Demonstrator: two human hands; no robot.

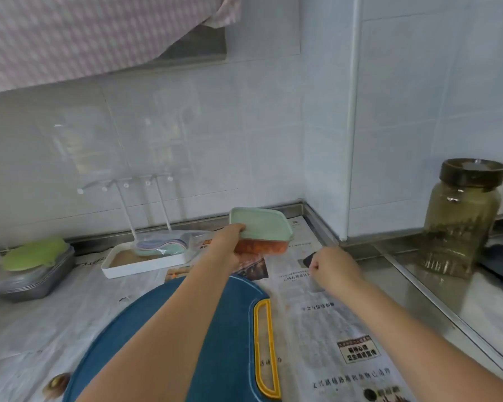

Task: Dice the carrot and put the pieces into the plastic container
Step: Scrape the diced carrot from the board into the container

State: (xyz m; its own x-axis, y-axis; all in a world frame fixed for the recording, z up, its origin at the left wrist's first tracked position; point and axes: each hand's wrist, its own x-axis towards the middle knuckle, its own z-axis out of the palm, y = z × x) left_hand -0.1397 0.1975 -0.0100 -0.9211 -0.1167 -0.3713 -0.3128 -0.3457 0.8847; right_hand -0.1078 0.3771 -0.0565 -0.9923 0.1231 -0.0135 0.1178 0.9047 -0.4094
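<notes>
1. grip: the left hand (pixel 230 242) clasps the plastic container (pixel 262 226) by its near left end. the thumb is curled over the edge of the mint-green lid and the fingers are underneath, out of sight.
2. the left forearm reaches straight out across the blue cutting board (pixel 134 323), holding the container in the air just beyond the board's far edge.
3. orange carrot pieces (pixel 266 246) fill the clear body under the lid.
4. the right hand (pixel 334 268) is curled into a fist, knuckles up, just right of the board's far corner. a dark blurred shape lies beside it, and i cannot tell whether the fist holds anything.
5. newspaper (pixel 317 329) under and right of the board carries chinese print, too blurred to read.
</notes>
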